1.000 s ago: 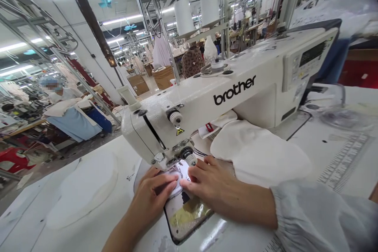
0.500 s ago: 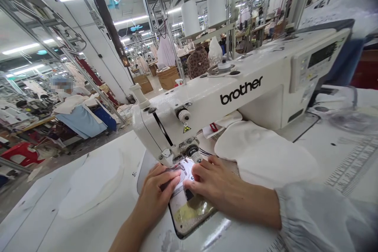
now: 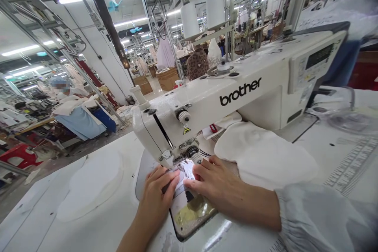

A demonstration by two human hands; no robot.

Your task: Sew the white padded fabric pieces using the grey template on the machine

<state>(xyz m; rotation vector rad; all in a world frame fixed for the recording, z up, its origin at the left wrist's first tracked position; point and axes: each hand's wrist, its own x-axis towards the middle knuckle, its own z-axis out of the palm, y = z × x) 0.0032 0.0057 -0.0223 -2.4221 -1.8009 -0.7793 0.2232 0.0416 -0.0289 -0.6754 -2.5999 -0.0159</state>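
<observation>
A white Brother sewing machine (image 3: 236, 90) stands on the white table (image 3: 44, 224). Under its needle lies a small pale fabric piece (image 3: 178, 187) on the metal plate (image 3: 191, 214). My left hand (image 3: 158, 195) rests on that piece from the left, fingers stretched flat. My right hand (image 3: 212, 185) presses it from the right, fingers curled down beside the presser foot. A white sleeve (image 3: 319, 216) covers my right forearm.
A stack of white oval fabric pieces (image 3: 262, 155) sits right of the needle, and another flat white piece (image 3: 91, 183) lies at the left. Two thread cones (image 3: 203, 12) stand behind the machine. Another person (image 3: 60, 90) works at the far left.
The view has shifted slightly. Both hands have stayed at the needle, and my left fingers have crept a little closer to the presser foot.
</observation>
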